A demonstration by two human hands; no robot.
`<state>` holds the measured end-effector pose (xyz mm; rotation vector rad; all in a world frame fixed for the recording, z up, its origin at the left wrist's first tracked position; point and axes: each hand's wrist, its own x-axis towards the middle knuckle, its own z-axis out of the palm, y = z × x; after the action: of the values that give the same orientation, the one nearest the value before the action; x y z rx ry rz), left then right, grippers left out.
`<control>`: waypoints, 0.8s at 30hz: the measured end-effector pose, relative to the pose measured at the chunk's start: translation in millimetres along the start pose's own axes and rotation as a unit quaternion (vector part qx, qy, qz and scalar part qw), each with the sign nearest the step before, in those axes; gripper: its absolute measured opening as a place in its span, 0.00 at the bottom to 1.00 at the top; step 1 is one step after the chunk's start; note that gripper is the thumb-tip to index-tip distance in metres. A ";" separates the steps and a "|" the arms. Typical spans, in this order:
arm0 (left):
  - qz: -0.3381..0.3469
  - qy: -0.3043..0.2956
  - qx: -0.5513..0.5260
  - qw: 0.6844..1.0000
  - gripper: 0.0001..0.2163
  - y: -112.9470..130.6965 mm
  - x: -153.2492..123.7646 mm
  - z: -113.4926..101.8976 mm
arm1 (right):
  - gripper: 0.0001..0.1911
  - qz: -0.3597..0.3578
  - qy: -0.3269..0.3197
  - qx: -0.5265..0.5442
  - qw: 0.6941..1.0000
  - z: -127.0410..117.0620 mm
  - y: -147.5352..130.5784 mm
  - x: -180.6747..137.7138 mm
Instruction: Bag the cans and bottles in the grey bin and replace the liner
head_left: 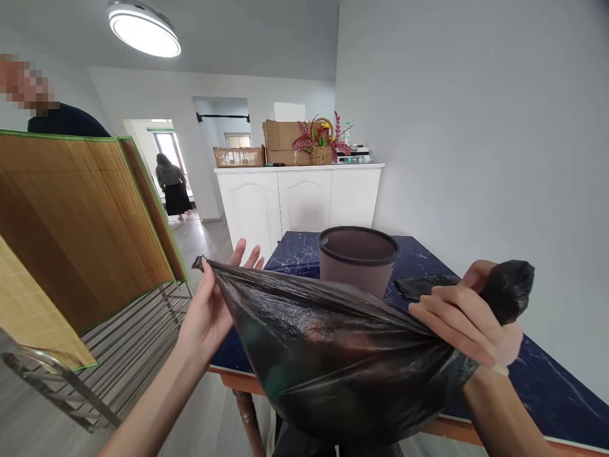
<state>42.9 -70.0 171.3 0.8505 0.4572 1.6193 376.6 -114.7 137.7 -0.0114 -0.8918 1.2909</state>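
A black plastic garbage bag is stretched between my two hands, its lower part sagging with coloured things showing dimly through the film. My left hand pinches one top corner between thumb and finger, the other fingers spread. On the other side, my right hand is closed round the gathered bag, with a bunched black end sticking out above the fist. Just behind the bag, a brownish trash can with a dark rim stands upright on the table. A folded black plastic piece lies beside it, partly hidden by my right hand.
The blue marble-patterned table has a wooden edge. At left stands a metal rack with bamboo mats. Behind, a white cabinet carries cardboard boxes and a flower basket. One person stands in a doorway, another behind the mats.
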 end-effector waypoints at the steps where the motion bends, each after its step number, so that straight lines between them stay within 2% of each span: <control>1: 0.002 -0.004 -0.036 0.999 0.09 -2.9 -1.0 7.6 | 0.07 -0.002 -0.035 0.054 0.998 3.1 1.7 1.0; 3: 0.004 -0.012 -0.092 0.996 0.07 -6.2 -2.2 21.4 | 0.09 0.033 -0.101 0.106 0.989 8.5 2.7 3.4; 4: 0.003 -0.025 -0.111 0.994 0.07 -6.7 -2.7 27.1 | 0.09 0.056 -0.123 0.099 0.986 10.4 2.1 4.5; 8: 0.004 -0.121 -0.114 0.986 0.07 -5.2 -5.6 41.0 | 0.21 0.112 -0.162 0.006 0.980 13.4 -2.3 5.7; 10: 0.020 -0.151 -0.064 0.986 0.05 -4.5 -6.8 44.4 | 0.24 0.113 -0.151 -0.055 0.980 13.8 -2.3 4.3; 14: 0.049 -0.171 0.081 0.981 0.10 -5.2 -7.2 50.0 | 0.21 0.070 -0.108 -0.159 0.979 14.7 3.4 0.1; 16: 0.061 -0.184 0.147 0.970 0.12 -6.0 -6.6 53.1 | 0.20 0.072 -0.099 -0.210 0.970 16.9 6.4 -1.5; 18: 0.068 -0.201 0.205 0.955 0.13 -6.8 -6.3 56.0 | 0.20 0.103 -0.096 -0.274 0.952 23.2 7.6 -2.4; 21: 0.074 -0.218 0.275 0.933 0.12 -7.6 -6.9 60.1 | 0.13 0.132 -0.097 -0.362 0.918 41.9 7.5 -2.3; 22: 0.077 -0.221 0.292 0.927 0.12 -7.7 -7.4 61.4 | 0.15 0.134 -0.098 -0.388 0.907 49.3 7.8 -1.9; 24: 0.081 -0.226 0.315 0.918 0.11 -8.0 -8.4 64.1 | 0.25 0.147 -0.101 -0.437 0.882 62.3 10.4 -1.0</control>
<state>95.9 -86.1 205.4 1.7435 0.5962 1.3620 332.3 -140.7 174.4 -0.7621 -1.6436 1.0706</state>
